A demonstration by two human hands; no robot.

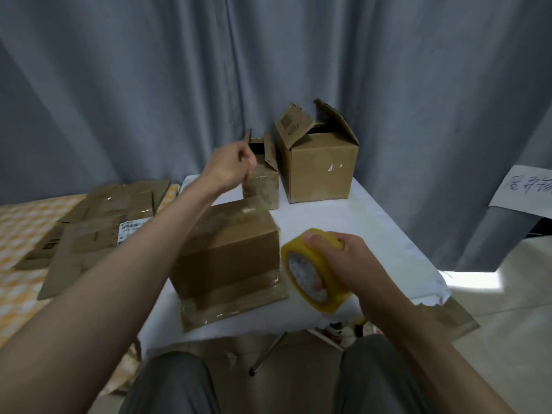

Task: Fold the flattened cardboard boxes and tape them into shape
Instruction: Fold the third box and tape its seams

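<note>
White-covered desk (pixel 373 222), bearing three folded boxes (pixel 230 249). To its left, a patterned bed (pixel 18 234) under flattened cardboard (pixel 98 225).

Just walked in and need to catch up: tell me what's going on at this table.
A person is taping cardboard boxes at a small white table. The right hand grips a yellow tape roll beside the nearest box, while the left hand, raised above that box, pinches what looks like a pulled strip of tape. Two formed boxes with open top flaps stand at the back. Flattened boxes lie to the left.
</note>
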